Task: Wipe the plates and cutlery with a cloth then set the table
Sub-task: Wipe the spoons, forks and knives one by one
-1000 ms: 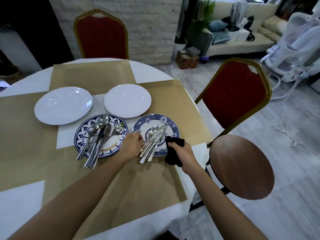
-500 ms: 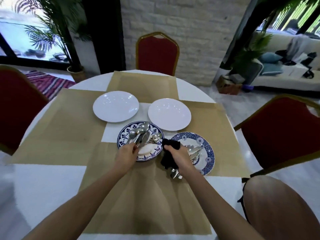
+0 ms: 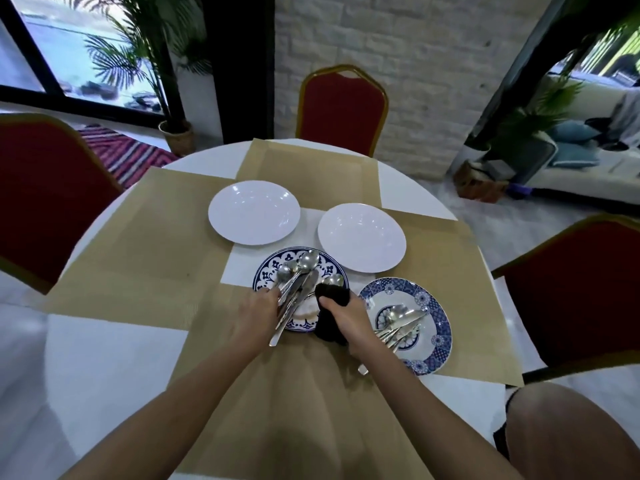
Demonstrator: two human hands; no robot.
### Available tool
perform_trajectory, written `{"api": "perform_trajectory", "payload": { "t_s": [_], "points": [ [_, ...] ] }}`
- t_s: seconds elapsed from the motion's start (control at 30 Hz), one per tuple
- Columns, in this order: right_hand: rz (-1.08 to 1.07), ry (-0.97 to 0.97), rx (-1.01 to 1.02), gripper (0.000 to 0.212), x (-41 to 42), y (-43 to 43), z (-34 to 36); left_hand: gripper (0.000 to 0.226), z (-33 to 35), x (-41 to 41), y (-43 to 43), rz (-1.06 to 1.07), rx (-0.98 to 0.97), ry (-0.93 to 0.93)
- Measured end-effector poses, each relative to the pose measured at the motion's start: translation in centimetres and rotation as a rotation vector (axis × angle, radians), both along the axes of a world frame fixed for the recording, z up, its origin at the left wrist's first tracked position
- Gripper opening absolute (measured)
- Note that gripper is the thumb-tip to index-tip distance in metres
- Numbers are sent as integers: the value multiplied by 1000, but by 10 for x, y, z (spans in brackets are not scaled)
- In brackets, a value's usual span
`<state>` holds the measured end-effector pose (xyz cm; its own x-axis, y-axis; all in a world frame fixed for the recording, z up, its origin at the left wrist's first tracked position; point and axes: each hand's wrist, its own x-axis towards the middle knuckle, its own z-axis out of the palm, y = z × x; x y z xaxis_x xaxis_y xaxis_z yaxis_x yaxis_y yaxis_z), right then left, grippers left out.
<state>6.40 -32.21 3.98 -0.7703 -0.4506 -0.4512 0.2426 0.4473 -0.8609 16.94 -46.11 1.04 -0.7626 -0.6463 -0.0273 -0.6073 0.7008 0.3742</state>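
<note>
The back of my left hand (image 3: 258,313) covers most of its own fingers. I see only that they are curled in against the handles of the cutlery bundle (image 3: 296,289), pinching them; how many pieces they have hold of I cannot make out. The bundle is bright steel, with spoon bowls fanned at the far end and one flat handle poking out near my wrist. It lies across the blue-patterned plate (image 3: 273,268), whose near half is hidden under my hands. My right hand (image 3: 346,318) is closed tight round the black cloth (image 3: 332,294), a soft matt wad bulging above my thumb and hanging below my palm, over that plate's near right edge. My right wrist cuts across the handles of the second cutlery heap (image 3: 403,322), which rests on the second patterned plate (image 3: 441,329), glossy with blue medallions round its rim. Beyond lie the left white plate (image 3: 254,213) and the right white plate (image 3: 362,237), both round, plain and shiny. Everything sits on woven tan placemats (image 3: 138,244) over the round white table (image 3: 104,358), its near edge cut off.
</note>
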Motion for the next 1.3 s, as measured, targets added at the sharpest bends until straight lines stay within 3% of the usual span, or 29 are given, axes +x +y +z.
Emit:
{"api": "perform_trajectory", "payload": {
  "t_s": [0.27, 0.77, 0.87, 0.97, 1.1, 1.2, 1.3],
  "points": [
    [43, 16, 34, 34, 3, 1, -2, 20, 3, -12, -4, -67, -77, -275],
    [-30, -80, -13, 39, -1, 8, 5, 31, 33, -17, 1, 100, 222, -125],
    [-53, 86, -47, 32, -6, 12, 18, 34, 35, -10, 5, 128, 380, 20],
    [-116, 262, -106, 38, -13, 14, 33, 37, 41, -7, 15, 63, 508, 189],
    [-125, 538, -96, 37, -28, 16, 48, 23, 51, -14, 30, -49, 934, 333],
    [168, 882, 73, 39, -38, 21, 52, 17, 57, -19, 43, -54, 1105, 374],
    [437, 1064, 272, 42, -38, 25, 51, 14, 61, -21, 51, -83, 1052, 429]
  ]
}}
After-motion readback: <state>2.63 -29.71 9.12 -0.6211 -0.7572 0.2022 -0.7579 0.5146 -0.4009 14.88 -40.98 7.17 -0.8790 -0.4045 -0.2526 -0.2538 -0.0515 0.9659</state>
